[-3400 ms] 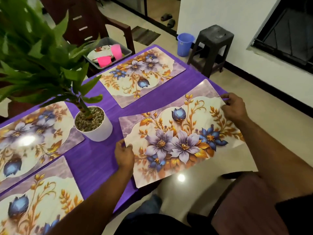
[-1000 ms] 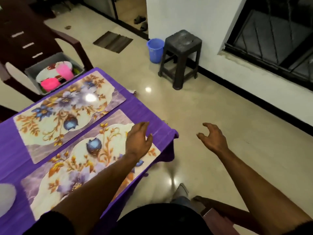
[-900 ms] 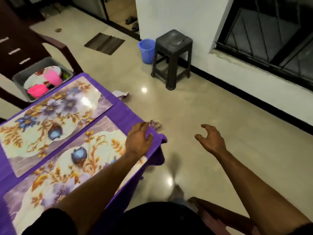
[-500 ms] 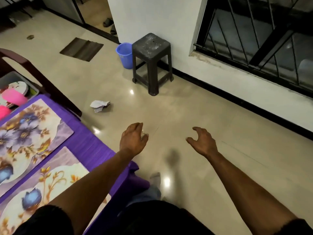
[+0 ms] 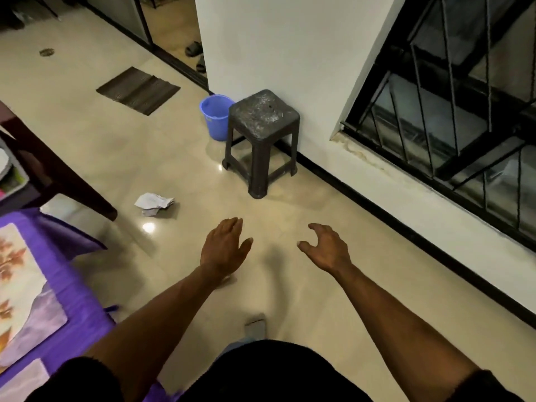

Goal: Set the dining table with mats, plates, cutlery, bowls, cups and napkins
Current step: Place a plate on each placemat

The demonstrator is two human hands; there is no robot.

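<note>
Between steps: left hand (image 5: 224, 248) flat and right hand (image 5: 327, 249) loosely curled, both grips empty over the floor; mat (image 5: 17, 288) lies on desk (image 5: 78, 311) at lower left; next move likely fetching plates.

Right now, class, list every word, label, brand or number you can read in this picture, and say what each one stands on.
None can be read.
blue bucket: faint marks on its side, too blurred to read.
crumpled paper: no legible print.
dark stool: only pale scuffs.
floral mat: pattern only, no lettering.
</note>
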